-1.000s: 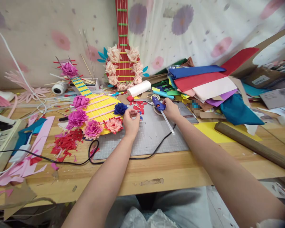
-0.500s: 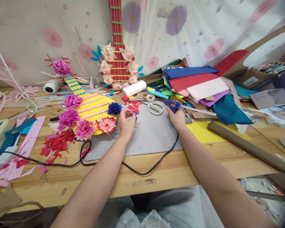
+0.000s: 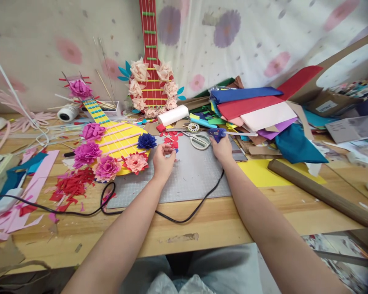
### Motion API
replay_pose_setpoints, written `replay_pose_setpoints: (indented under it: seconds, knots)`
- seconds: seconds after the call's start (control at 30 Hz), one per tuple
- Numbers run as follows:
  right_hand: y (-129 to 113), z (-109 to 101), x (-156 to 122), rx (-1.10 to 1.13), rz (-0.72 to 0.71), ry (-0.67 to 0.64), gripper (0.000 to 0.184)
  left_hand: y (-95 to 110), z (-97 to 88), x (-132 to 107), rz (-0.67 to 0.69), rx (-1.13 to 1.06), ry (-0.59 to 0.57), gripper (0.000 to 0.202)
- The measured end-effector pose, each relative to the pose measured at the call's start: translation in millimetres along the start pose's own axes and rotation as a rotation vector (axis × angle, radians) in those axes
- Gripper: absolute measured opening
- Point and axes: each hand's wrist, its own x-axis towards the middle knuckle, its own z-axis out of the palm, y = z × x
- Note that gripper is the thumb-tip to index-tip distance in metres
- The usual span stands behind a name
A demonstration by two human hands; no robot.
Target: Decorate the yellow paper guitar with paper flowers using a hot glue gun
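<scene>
My right hand [image 3: 222,150] is wrapped round a blue glue gun [image 3: 217,133], with a pale glue stick [image 3: 241,134] jutting from its back to the right. My left hand [image 3: 164,161] is closed in a pinch, and a small blue piece [image 3: 176,150], perhaps paper, shows at its fingertips. Just left of that hand lies a yellow paper guitar [image 3: 119,141] with pink rods across its body. A dark blue paper flower [image 3: 146,141] and a peach flower [image 3: 136,162] sit on its edge. Both hands are over a grey cutting mat [image 3: 196,183].
Scissors [image 3: 200,141] and red paper bits [image 3: 171,139] lie between the hands. A black cord [image 3: 187,220] loops along the front. Behind stand a red paper guitar [image 3: 151,81] and a white roll [image 3: 173,115]. Coloured paper [image 3: 263,116] is piled right, beside a brown roll [image 3: 319,192].
My right hand has moved slightly left with the glue gun, bringing it nearer the scissors. My left hand keeps its pinch in nearly the same place. The view has shifted a little.
</scene>
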Motion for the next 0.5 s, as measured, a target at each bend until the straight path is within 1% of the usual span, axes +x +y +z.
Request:
replay_pose_setpoints:
  seconds: [0.13, 0.2, 0.3, 0.37, 0.4, 0.43, 0.47, 0.5]
  knots:
    - [0.6, 2.1, -0.8, -0.007, -0.005, 0.001, 0.047, -2.9, -0.3, 0.3, -0.077, 0.012, -0.063, 0.029]
    - [2.4, 1.9, -2.0, 0.005, -0.018, 0.008, 0.047, -2.8, 0.1, -0.1, -0.112, 0.001, -0.077, 0.032]
    - [7.6, -6.3, -6.3, 0.016, -0.096, 0.087, 0.046, 3.3, 2.3, -2.3, -0.197, -0.108, -0.049, 0.033]
    - [10.2, -17.8, -11.3, 0.003, -0.157, 0.172, 0.043, 11.0, 4.6, -4.7, -0.282, -0.232, -0.008, 0.032]
    - [10.1, -24.2, -14.7, 0.002, -0.173, 0.195, 0.042, 15.4, 5.7, -6.2, -0.326, -0.294, 0.016, 0.031]
    - [8.5, -30.3, -19.1, 0.012, -0.178, 0.185, 0.041, 19.6, 6.7, -7.6, -0.368, -0.351, 0.036, 0.031]
    - [5.2, -35.0, -24.4, 0.039, -0.178, 0.132, 0.041, 23.5, 7.6, -9.1, -0.41, -0.402, 0.052, 0.03]
    - [0.1, -37.7, -30.9, 0.088, -0.176, 0.039, 0.042, 26.9, 8.3, -10.6, -0.455, -0.448, 0.066, 0.029]
